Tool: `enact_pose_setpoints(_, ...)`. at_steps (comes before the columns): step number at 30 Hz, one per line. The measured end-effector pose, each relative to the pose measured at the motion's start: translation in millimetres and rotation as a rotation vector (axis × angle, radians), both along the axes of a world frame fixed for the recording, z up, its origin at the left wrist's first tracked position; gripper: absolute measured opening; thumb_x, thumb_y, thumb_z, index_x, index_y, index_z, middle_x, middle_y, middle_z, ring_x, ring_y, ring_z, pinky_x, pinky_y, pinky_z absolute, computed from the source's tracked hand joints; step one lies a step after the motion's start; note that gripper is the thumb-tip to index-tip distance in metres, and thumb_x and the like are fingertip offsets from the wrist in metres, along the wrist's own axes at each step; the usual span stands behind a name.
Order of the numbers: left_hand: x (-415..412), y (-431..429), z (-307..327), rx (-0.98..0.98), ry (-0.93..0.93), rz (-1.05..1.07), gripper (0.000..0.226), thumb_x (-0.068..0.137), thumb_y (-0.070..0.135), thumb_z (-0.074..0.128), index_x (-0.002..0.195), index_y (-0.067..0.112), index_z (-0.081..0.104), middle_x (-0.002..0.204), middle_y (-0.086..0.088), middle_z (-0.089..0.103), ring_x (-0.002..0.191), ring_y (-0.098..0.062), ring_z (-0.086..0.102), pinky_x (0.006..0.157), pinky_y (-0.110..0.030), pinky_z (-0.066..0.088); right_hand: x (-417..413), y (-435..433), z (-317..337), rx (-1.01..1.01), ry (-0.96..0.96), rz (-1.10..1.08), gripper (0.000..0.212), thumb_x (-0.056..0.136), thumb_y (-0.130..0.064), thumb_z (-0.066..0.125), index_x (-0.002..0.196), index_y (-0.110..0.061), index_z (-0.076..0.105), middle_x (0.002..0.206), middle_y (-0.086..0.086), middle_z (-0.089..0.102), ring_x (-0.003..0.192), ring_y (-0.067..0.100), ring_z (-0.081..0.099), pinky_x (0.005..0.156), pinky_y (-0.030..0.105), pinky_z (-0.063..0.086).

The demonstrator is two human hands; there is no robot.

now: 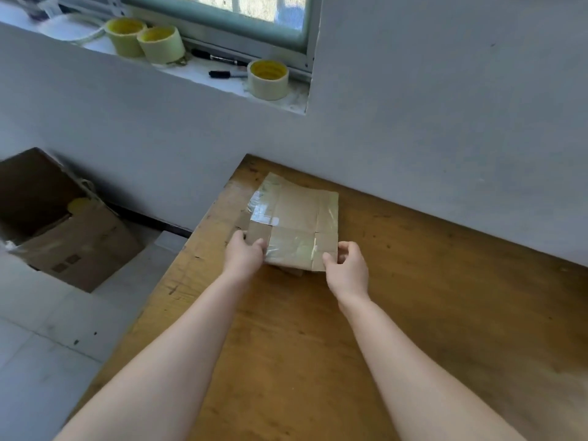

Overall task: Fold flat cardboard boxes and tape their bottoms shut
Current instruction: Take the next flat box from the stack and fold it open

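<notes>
A flat brown cardboard box (296,214) with shiny clear tape strips on it lies near the far left corner of the wooden table (413,313). My left hand (243,256) grips its near left edge, fingers curled over the cardboard. My right hand (346,270) pinches the near right corner between thumb and fingers. More cardboard shows just under the near edge.
Three rolls of tape (268,78) and two black markers (227,73) sit on the window sill above the table. An open large carton (63,224) stands on the tiled floor to the left. A grey wall runs along the table's far edge.
</notes>
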State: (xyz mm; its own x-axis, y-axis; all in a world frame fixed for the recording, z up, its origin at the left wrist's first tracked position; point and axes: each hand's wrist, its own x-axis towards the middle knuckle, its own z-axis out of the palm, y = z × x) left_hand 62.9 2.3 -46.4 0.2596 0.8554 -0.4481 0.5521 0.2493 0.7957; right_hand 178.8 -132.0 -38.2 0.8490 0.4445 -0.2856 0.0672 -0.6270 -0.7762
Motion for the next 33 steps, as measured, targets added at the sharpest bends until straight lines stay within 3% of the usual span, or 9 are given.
enact_pose_setpoints(4,-4,-35,12,-0.145,-0.248,0.151,0.028,0.095,0.012,0.053,0.123,0.011,0.050,0.122,-0.013,0.058,0.105,-0.029,0.059,0.092,-0.052,0.051,-3,-32,10,0.110,0.061,-0.036,0.051,0.092,-0.020,0.062,0.139,-0.021,0.043,0.128,0.003,0.055,0.117,0.020,0.053,0.101,0.043,0.047)
enact_pose_setpoints(9,-5,-105,27,-0.146,-0.369,0.250,0.040,0.093,0.010,0.058,0.131,0.008,0.046,0.126,-0.011,0.053,0.112,-0.031,0.056,0.092,-0.053,0.050,0,-98,22,0.174,0.079,-0.061,0.052,0.093,-0.019,0.062,0.141,-0.019,0.044,0.137,0.000,0.052,0.126,0.019,0.048,0.106,0.039,0.042)
enact_pose_setpoints(13,-4,-178,37,-0.139,-0.466,0.288,0.021,0.092,0.007,0.058,0.113,0.007,0.053,0.109,-0.012,0.064,0.088,-0.022,0.063,0.082,-0.048,0.056,8,-161,34,0.215,0.046,-0.042,0.050,0.091,-0.016,0.064,0.139,-0.017,0.048,0.134,0.001,0.055,0.122,0.017,0.051,0.103,0.033,0.043)
enact_pose_setpoints(22,19,-322,54,-0.136,-0.520,0.322,0.013,0.091,0.007,0.060,0.102,0.011,0.055,0.104,-0.011,0.066,0.089,-0.023,0.063,0.081,-0.045,0.053,35,-300,50,0.217,0.002,-0.043,0.050,0.090,-0.014,0.065,0.138,-0.017,0.050,0.129,0.000,0.060,0.117,0.018,0.056,0.102,0.038,0.047)
enact_pose_setpoints(29,44,-383,57,-0.123,-0.523,0.204,0.013,0.092,0.007,0.059,0.093,0.020,0.057,0.092,-0.003,0.068,0.077,-0.015,0.064,0.060,-0.029,0.050,44,-373,52,0.182,-0.032,-0.176,0.051,0.091,-0.017,0.065,0.140,-0.017,0.048,0.128,0.001,0.060,0.117,0.019,0.056,0.097,0.033,0.048)
enact_pose_setpoints(33,59,-415,58,-0.116,-0.522,0.121,0.015,0.092,0.007,0.059,0.091,0.021,0.055,0.095,-0.005,0.066,0.081,-0.018,0.063,0.066,-0.035,0.052,52,-410,50,0.149,-0.044,-0.225,0.049,0.091,-0.020,0.063,0.138,-0.017,0.051,0.116,-0.001,0.066,0.106,0.018,0.061,0.092,0.032,0.051)
